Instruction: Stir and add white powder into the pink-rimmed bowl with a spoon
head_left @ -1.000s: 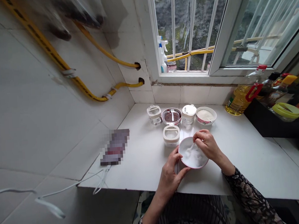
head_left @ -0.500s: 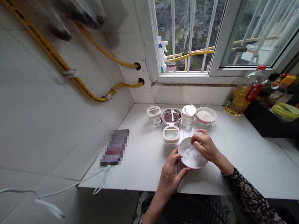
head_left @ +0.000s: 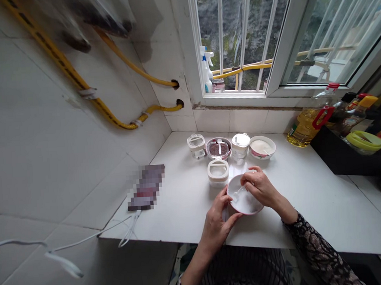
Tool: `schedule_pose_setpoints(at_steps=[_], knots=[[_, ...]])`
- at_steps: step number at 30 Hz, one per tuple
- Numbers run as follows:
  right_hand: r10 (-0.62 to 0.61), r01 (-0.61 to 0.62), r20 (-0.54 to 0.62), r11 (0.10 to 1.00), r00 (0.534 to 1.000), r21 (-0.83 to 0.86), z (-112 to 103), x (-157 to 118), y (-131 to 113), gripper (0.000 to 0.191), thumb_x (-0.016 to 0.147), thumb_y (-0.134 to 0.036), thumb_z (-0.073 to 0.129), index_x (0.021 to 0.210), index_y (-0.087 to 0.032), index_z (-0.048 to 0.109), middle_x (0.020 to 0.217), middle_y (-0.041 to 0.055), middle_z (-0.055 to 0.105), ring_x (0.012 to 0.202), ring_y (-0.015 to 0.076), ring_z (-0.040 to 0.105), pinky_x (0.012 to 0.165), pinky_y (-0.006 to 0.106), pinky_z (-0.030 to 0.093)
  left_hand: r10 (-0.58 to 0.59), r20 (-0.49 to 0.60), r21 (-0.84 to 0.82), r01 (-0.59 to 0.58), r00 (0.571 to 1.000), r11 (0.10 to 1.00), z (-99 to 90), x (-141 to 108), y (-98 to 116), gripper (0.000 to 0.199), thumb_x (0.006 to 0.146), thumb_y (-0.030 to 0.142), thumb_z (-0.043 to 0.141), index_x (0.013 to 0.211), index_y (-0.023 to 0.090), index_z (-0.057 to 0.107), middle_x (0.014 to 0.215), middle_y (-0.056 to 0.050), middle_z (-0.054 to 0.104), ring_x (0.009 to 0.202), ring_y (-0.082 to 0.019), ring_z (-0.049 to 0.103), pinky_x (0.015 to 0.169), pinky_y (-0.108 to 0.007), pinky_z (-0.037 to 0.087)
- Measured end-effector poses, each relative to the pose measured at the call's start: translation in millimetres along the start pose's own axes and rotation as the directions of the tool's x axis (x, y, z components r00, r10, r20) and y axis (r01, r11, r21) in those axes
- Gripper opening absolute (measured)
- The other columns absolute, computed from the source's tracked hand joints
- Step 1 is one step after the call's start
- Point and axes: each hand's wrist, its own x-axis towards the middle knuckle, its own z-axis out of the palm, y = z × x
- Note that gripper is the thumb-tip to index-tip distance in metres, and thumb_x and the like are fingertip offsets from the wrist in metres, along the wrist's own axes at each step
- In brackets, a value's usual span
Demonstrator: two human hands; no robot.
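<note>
My left hand (head_left: 219,214) grips the left rim of a bowl (head_left: 261,208) that stands on the counter, thumb at the near side and fingers at the far left. White grainy contents fill the bowl's bottom. Inside it, a small clear spoon (head_left: 236,195) is pinched in my right hand (head_left: 261,187), its tip resting in the white grains. Just beyond the bowl sits a lidded clear container (head_left: 218,173). Farther back are a second lidded container (head_left: 196,145), a bowl of dark red stuff (head_left: 219,148) with a spoon across it, a third lidded container (head_left: 241,145) and a bowl of white grains (head_left: 262,147).
At the right stand an oil bottle (head_left: 301,127) with a red handle and a black box (head_left: 328,153) of bottles and jars. A blurred-out dark object (head_left: 146,188) with a white cable lies at the left edge of the white counter (head_left: 182,212).
My right hand has shifted slightly left with the spoon, and its fingers have lowered a little over the bowl. The left hand and the bowl stay in place.
</note>
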Motion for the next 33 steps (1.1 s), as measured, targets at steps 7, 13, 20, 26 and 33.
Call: schedule_pose_setpoints(at_steps=[7, 13, 20, 26, 33], knots=[[-0.023, 0.023, -0.005, 1.0, 1.0, -0.014, 1, 0, -3, 0.02, 0.082, -0.011, 0.043, 0.073, -0.023, 0.056, 0.06, -0.0052, 0.061, 0.055, 0.0139, 0.052, 0.1, 0.042, 0.037, 0.017, -0.01, 0.005, -0.017, 1.0, 1.0, 0.7, 1, 1, 0.03, 0.086, 0.025, 0.072, 0.111, 0.024, 0.057, 0.149, -0.017, 0.054, 0.133, -0.029, 0.059, 0.102, -0.042, 0.055], [-0.001, 0.0, 0.037, 1.0, 0.999, 0.016, 3, 0, -2, 0.021, 0.082, -0.009, 0.043, 0.072, -0.023, 0.057, 0.056, -0.0063, 0.06, 0.052, 0.0138, 0.05, 0.102, 0.044, 0.038, 0.025, -0.015, 0.009, -0.024, 1.0, 1.0, 0.6, 1, 1, 0.03, 0.086, 0.025, 0.072, 0.111, 0.024, 0.057, 0.147, -0.016, 0.055, 0.134, -0.029, 0.058, 0.101, -0.042, 0.056], [0.115, -0.118, 0.029, 0.977, 0.993, 0.176, -3, 2, -4, 0.023, 0.077, -0.012, 0.043, 0.065, -0.024, 0.059, 0.051, -0.0043, 0.061, 0.057, 0.0165, 0.056, 0.096, 0.04, 0.046, 0.011, -0.011, 0.004, -0.011, 1.0, 1.0, 0.9, 0, 0, 0.03, 0.086, 0.026, 0.072, 0.111, 0.024, 0.057, 0.148, -0.016, 0.054, 0.131, -0.029, 0.06, 0.1, -0.042, 0.056], [0.37, -0.325, -0.041, 0.858, 0.928, 0.399, -12, 2, -5, 0.018, 0.071, -0.02, 0.046, 0.061, -0.021, 0.061, 0.048, -0.0018, 0.057, 0.052, 0.0158, 0.054, 0.06, 0.028, 0.046, 0.001, -0.003, 0.003, -0.001, 1.0, 1.0, -0.1, 1, 1, 0.029, 0.086, 0.028, 0.072, 0.11, 0.024, 0.057, 0.149, -0.017, 0.053, 0.131, -0.029, 0.061, 0.1, -0.042, 0.056], [0.541, -0.43, 0.015, 0.651, 0.841, 0.626, -14, 6, 2, 0.015, 0.067, -0.026, 0.052, 0.062, -0.019, 0.064, 0.047, -0.0018, 0.056, 0.049, 0.0138, 0.052, 0.057, 0.028, 0.044, 0.002, -0.005, -0.019, -0.003, 1.0, 1.0, 0.9, 1, 0, 0.028, 0.087, 0.029, 0.071, 0.111, 0.023, 0.057, 0.149, -0.017, 0.053, 0.132, -0.03, 0.059, 0.1, -0.042, 0.057]])
